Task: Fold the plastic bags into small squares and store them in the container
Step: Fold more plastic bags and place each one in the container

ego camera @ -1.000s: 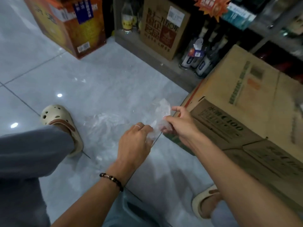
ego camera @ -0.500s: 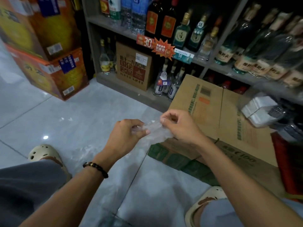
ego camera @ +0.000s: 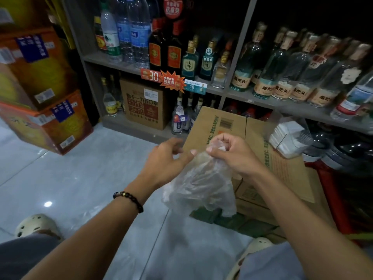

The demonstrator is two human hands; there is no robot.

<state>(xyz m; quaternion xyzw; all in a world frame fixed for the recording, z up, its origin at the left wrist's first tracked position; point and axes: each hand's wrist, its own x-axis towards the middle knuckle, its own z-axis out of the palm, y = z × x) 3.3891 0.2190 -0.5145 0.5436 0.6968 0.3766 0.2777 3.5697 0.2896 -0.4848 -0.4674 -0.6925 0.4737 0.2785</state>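
Left edge: two orange cartons (ego camera: 40, 93) are stacked on the tiled floor (ego camera: 84, 178); both are sealed, contents not seen. A further clear bag (ego camera: 88, 216) appears to lie flat on the tiles near the left shoe, though it is faint.

Centre: a second ago the clear plastic bag (ego camera: 199, 186) was held low as a small crumpled bunch between both hands. It is now raised to chest height and hangs open and loose, no fold in it. The head has been lifted too, so the shelves (ego camera: 262, 96) of bottles are brought into view. Judged from this, the bag is being shaken out and squared up; folding proper is not yet begun.

The left hand (ego camera: 165, 160) is seen with thumb extended to the bag's upper edge and fingers loosely curled; whether film is actually pinched cannot be told. The right hand (ego camera: 232, 154) is clenched round the gathered top of the bag.

Right: a closed brown cardboard box (ego camera: 282, 168) stands behind the bag. Beyond it, a clear container (ego camera: 290, 136) is seen holding what look like stacked white folded squares, probably the store for finished bags.
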